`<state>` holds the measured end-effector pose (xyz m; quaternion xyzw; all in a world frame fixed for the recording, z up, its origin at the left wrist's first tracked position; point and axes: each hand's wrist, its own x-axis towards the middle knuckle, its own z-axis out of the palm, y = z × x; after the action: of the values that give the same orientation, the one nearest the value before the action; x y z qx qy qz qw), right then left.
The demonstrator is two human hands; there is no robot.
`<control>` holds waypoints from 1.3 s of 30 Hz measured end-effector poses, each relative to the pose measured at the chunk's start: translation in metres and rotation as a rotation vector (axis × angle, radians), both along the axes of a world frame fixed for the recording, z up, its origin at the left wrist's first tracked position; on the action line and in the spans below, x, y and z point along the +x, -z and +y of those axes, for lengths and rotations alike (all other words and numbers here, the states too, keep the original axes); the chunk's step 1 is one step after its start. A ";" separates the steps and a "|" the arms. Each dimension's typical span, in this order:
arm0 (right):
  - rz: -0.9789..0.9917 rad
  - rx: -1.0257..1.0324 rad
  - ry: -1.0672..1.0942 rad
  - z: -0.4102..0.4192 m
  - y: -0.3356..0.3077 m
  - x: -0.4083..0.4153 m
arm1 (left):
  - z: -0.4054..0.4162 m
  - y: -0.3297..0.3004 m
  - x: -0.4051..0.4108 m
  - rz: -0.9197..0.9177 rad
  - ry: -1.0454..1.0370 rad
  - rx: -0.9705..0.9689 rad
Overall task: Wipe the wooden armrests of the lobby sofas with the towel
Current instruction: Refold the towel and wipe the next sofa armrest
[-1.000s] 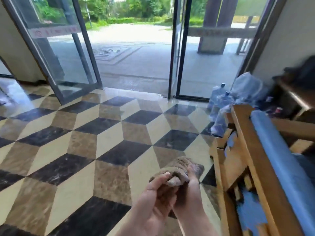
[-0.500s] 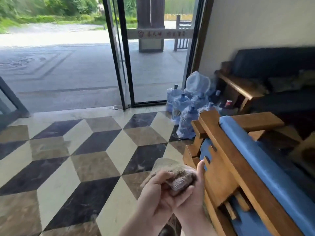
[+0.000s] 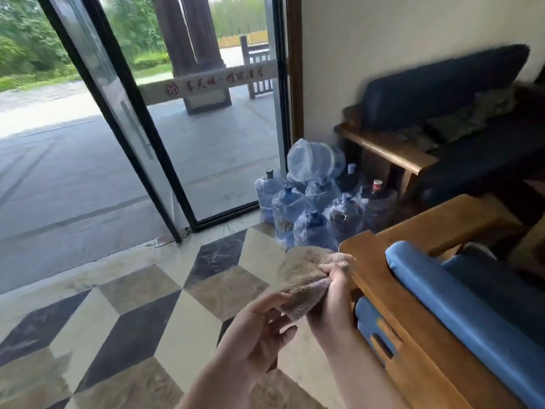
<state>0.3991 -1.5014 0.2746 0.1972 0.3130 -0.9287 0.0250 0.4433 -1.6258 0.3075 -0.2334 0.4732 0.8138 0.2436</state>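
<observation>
Closest in, the left hand (image 3: 256, 326) comes up with curled fingers pinching the lower corner of the greyish-brown fuzzy towel (image 3: 303, 278), while the right hand (image 3: 331, 296) has its fingers clamped over the towel's upper fold, so the cloth is bunched between the two, in the air just beside the sofa frame. That towel looks light, soft and floppy, nothing fragile about it; I'd say it handles best wadded into a pad in one palm, since loose corners would drag and catch. Just right of the hands, the light wooden sofa frame (image 3: 392, 314) with its blue padded cushion (image 3: 460, 308) has a squared corner and slots cut in its side, places a trailing edge could snag. Its broad wooden armrest (image 3: 451, 219) lies beyond, flat, well within reach by my reckoning. To the left, the patterned stone floor (image 3: 141, 314) gives plenty of open room to step. Further back, wrapped blue water bottles (image 3: 306, 214) crowd the corner between the glass door (image 3: 124, 119) and the dark sofa's wooden armrest (image 3: 386, 149), so that gap looks tight.
</observation>
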 end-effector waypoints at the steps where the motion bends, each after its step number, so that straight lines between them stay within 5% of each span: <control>1: -0.015 -0.006 0.021 0.003 0.001 -0.012 | 0.002 -0.001 -0.018 -0.009 -0.009 -0.015; 6: -0.152 -0.110 0.166 0.034 -0.002 -0.102 | 0.025 0.015 -0.124 -0.070 0.108 0.058; 15: -0.087 -0.251 0.512 0.075 0.014 -0.268 | 0.050 0.059 -0.363 -0.229 0.404 0.321; 25: -0.039 -0.354 0.869 0.086 0.003 -0.393 | 0.099 0.041 -0.561 -0.181 0.693 0.209; 32: -0.082 -0.394 1.060 0.144 0.009 -0.421 | 0.192 0.057 -0.617 -0.195 0.927 0.192; 39: -0.072 -0.455 1.156 0.239 0.036 -0.445 | 0.330 0.082 -0.659 -0.176 1.046 -0.063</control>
<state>-0.0457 -1.2625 0.2388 0.3559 -0.0512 -0.8281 -0.4301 -0.2156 -1.2958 0.2259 -0.0408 0.5285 0.5464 0.6484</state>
